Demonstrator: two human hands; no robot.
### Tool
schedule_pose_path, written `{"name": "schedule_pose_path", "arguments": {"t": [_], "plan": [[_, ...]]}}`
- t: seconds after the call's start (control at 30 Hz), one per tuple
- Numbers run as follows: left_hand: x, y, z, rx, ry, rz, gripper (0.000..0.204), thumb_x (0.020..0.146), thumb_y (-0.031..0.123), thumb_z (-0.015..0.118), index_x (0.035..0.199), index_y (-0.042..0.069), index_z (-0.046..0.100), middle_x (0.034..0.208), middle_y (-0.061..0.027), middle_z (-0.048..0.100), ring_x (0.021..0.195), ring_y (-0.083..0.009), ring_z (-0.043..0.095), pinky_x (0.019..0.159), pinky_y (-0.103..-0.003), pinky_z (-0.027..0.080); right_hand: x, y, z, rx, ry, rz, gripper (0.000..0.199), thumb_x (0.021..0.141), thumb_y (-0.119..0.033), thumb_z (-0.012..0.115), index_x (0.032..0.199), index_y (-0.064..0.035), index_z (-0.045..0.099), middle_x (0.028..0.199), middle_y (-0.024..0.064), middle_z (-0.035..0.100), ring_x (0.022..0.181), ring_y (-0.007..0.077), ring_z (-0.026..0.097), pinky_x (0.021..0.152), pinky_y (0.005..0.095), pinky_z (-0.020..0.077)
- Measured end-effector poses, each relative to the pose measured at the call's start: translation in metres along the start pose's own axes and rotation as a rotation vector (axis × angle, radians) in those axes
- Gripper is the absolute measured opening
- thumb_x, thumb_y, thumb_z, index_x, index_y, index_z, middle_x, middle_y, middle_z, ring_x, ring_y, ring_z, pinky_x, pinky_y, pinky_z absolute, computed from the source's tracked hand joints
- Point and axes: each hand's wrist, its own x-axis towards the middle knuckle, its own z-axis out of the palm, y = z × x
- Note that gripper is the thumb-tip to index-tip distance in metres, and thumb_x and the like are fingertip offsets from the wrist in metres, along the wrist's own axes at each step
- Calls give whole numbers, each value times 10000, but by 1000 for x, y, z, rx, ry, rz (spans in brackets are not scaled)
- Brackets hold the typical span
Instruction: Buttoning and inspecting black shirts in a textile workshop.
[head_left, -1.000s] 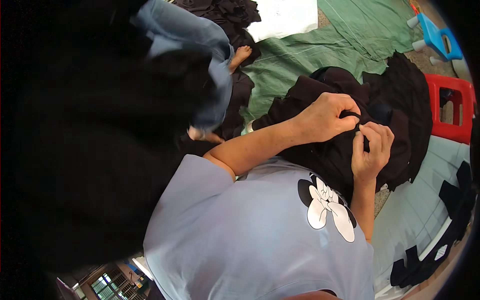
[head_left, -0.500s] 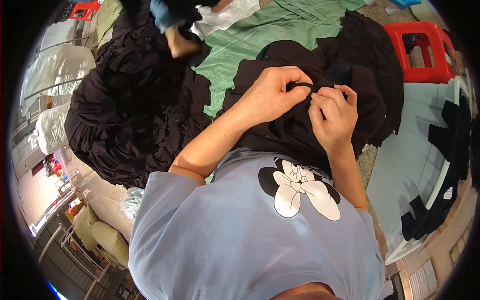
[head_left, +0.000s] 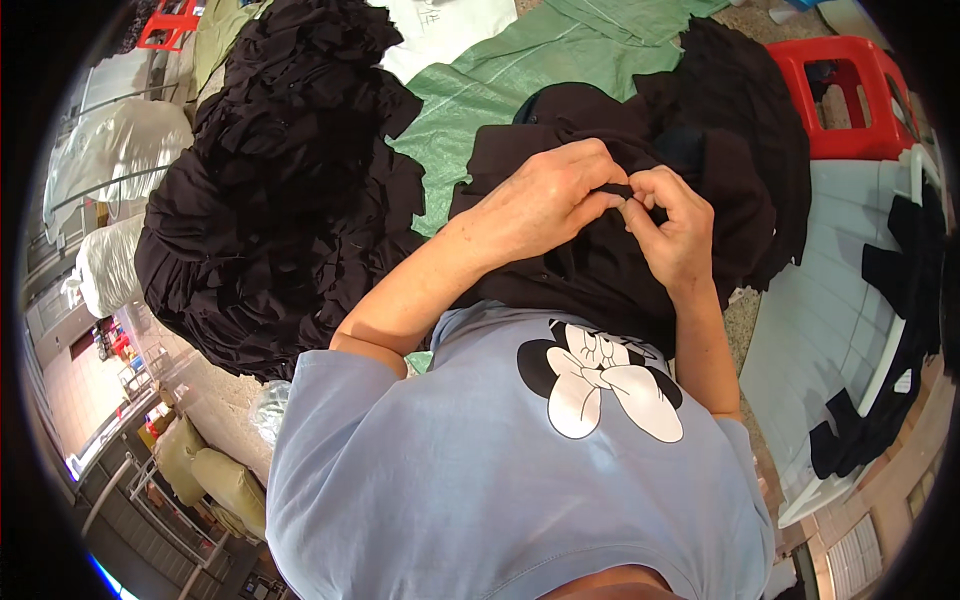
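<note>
A black garment lies bunched across my lap, with a small round dot like a button on it. My left hand pinches a fold of its cloth between thumb and forefinger. Against those fingertips, my right hand pinches the same fold with thumb and forefinger. The fingertips of both hands nearly touch, and whatever small detail sits between them is hidden. More black cloth is heaped just beyond the garment, to the right.
A tall heap of black garments stands at my left. Green sheeting and a white sack lie beyond. On the right are a red plastic stool and a pale panel with black pieces over its edge.
A person's bare lower leg or arm at the upper left has gone from view. My right fingers have curled in closer to the left ones on the cloth.
</note>
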Motion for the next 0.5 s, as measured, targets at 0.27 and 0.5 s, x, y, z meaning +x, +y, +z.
{"name": "schedule_pose_path", "arguments": {"t": [0.27,0.5], "plan": [[-2,-6,-2,-429,-43,-504,129,907,63,685,1008,-16,683,891,-4,657,830,-63,575,740,-230,467,6,0,9,-6,40,-151,279,680,32,720,918,-63,608,1020,70,638,919,272,617,830,375,461],[-4,-12,4,-822,71,-739,149,904,87,678,997,-24,715,886,-8,693,831,-64,600,773,-214,471,0,2,12,-349,196,-554,267,684,1,771,921,-77,676,931,31,624,813,215,614,787,359,437]]}}
